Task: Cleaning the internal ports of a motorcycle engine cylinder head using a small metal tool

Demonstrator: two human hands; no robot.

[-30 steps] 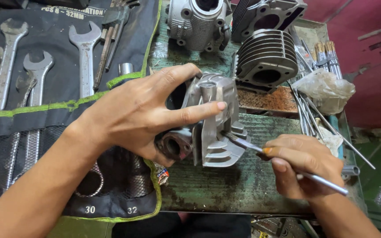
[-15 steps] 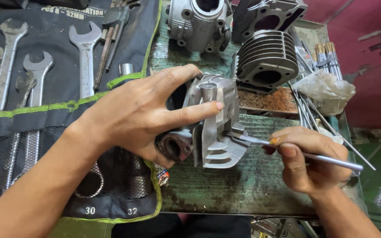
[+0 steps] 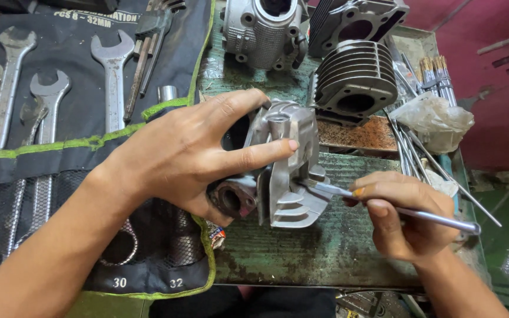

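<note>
While my left hand (image 3: 178,159) clamps the cylinder head (image 3: 287,171) upright on the desk (image 3: 325,253) | right-hand fingers (image 3: 378,203) pinch a thin metal pick (image 3: 407,213), tip at the fins | step: scraping, I judge | next: steady, light strokes.

A cast metal engine part (image 3: 287,171), pale grey and matt with a slightly grainy skin, is gripped in the left hand (image 3: 189,156). A thin rod (image 3: 407,211) of smooth, shiny metal is pinched in the right hand (image 3: 405,215), its tip laid against the part. Under both hands a metal bench top (image 3: 325,253) is seen, its green paint worn, scratched and rusted rough. To the left of the left hand a tool roll (image 3: 89,118) of black matt cloth with green edging is spread, and dull steel spanners (image 3: 110,82) are laid on it. Beyond the right hand a dark, matt finned cylinder (image 3: 354,79) and a crumpled clear plastic bag (image 3: 437,121) are seen.
</note>
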